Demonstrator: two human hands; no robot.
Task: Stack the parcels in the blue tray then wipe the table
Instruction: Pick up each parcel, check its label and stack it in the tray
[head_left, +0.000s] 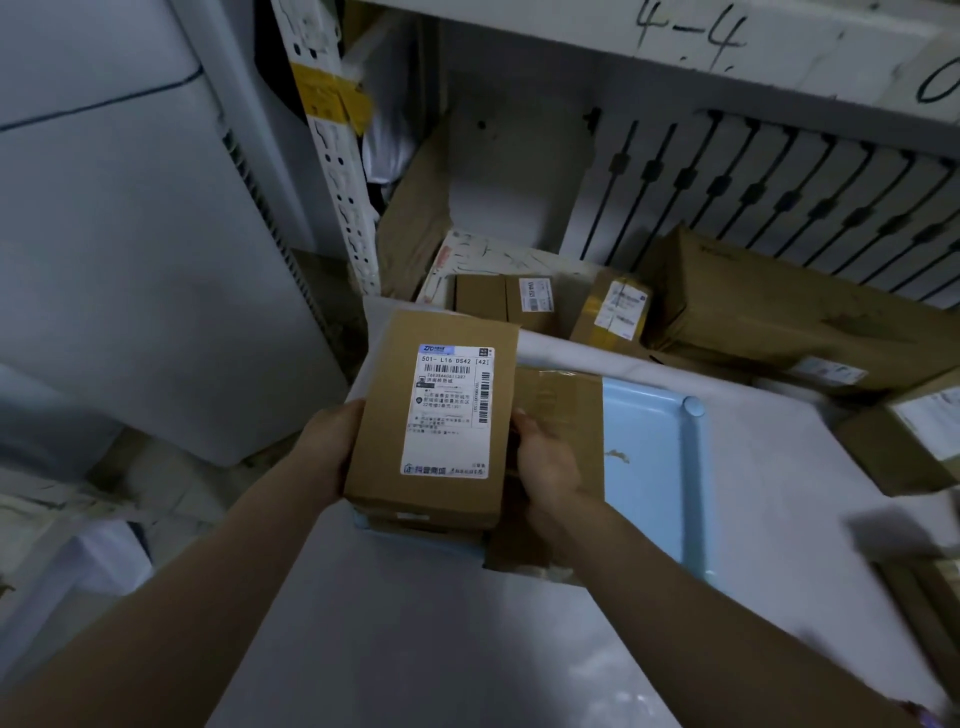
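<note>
Two hands clasp one box between them. The left hand (332, 447) wraps the left long side, its fingers hidden behind the cardboard. The right hand (545, 467) curls round the right long side, thumb tip at the top edge. Between them the labelled parcel (441, 415) lies flat, label up. Its long axis runs away from the person toward the shelving, the far end leaning slightly right, and the label's print reads upright from the person's side. It sits over the left end of the blue tray (649, 467); whether it rests there or hangs just above, I cannot tell. Just beside it to the right, partly under the right hand, a taped parcel (561, 405) lies flat in the tray. The tray sits on the white table (519, 649). Beyond the table's far edge stand small boxes (530, 301) and a large carton (779, 312), with a perforated shelf upright (337, 182) at the left.
</note>
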